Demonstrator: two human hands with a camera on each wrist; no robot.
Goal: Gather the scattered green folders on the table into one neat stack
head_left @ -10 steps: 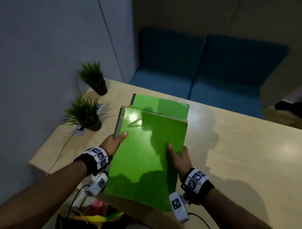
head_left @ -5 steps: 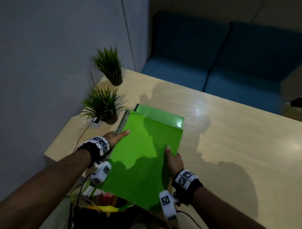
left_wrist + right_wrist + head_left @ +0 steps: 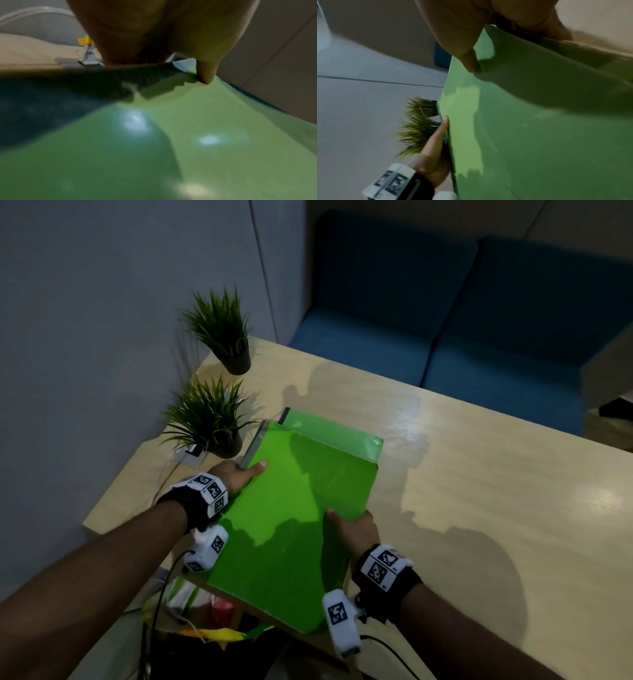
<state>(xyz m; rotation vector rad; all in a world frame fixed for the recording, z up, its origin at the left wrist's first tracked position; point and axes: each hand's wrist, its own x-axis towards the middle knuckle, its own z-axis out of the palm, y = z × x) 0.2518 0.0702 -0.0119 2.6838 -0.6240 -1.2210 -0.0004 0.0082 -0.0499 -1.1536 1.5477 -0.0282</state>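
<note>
Green folders (image 3: 294,518) lay mid-frame, stacked on the counter (image 3: 479,491), near edge overhanging it at lower centre. Left hand (image 3: 236,475) at the stack's left edge, thumb flat on the top cover, other fingers hidden beneath; grip pinching the stack. Right hand (image 3: 352,530) at the right edge, thumb on top, likewise pinching. Bottom folder (image 3: 329,428) poking out toward upper centre. Risks, as judged: glossy covers sliding apart under uneven squeeze; overhanging stack tipping off; nearer potted plant (image 3: 209,419) brushed.
</note>
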